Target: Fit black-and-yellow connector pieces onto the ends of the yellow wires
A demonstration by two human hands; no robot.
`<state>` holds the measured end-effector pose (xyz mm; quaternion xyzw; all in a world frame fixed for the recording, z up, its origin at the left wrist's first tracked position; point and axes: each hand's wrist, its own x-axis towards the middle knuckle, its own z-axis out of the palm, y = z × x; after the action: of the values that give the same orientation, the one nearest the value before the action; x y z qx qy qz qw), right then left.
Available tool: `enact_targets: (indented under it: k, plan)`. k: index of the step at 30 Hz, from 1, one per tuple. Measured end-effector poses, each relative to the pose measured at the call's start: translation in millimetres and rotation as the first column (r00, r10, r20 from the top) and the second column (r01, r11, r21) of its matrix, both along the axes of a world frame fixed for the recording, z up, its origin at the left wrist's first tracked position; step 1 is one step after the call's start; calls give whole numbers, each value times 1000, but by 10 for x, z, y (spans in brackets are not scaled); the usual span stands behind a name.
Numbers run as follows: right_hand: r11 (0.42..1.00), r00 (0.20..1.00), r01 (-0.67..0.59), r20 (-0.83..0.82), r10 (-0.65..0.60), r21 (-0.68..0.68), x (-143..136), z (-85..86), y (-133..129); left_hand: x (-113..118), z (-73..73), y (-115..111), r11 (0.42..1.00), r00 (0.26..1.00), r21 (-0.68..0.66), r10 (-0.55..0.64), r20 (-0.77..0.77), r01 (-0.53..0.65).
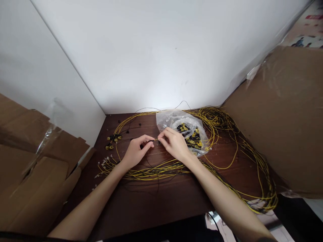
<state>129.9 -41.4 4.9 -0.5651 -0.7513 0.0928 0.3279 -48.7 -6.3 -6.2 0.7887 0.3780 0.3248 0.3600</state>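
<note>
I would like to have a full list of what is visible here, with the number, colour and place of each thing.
table: one, dark brown, centre
wall panels: two, white, behind and left
cardboard: several pieces, brown, both sides
printed sheet: one, pinkish, upper right
plastic bag: one, clear, on table
bagged parts: many, black and yellow, inside bag
loose parts: several, black and yellow, table's left
wire bundle: one, yellow and black, table's front
coiled wires: many, yellow and black, far right
held wire: one, partly yellow, centre
left hand: one, bare, centre
right hand: one, bare, centre

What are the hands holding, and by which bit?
The left hand pinches a small dark piece, the right hand a yellow wire beside it; exact parts can't be told.
</note>
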Motion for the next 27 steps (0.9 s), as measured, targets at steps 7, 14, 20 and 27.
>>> enact_targets:
  k: [7,14,20,27]
  plan:
    - [1000,998,-20,55,21,-16,9,2,0,-3,-8,9,1000,1000,12,-4,-18,5]
    - [1000,995,-17,93,19,-17,0,13,-16,-4,-6,7,1000,1000,2,-11,-18,11]
    - [998,995,-59,74,61,-28,-17,13,-32,-4,-14,13,999,999,16,-35,-6,35]
    - [999,998,-33,55,34,-22,-31,-28,-18,4,9,-2,999,999,9,-35,-9,35]
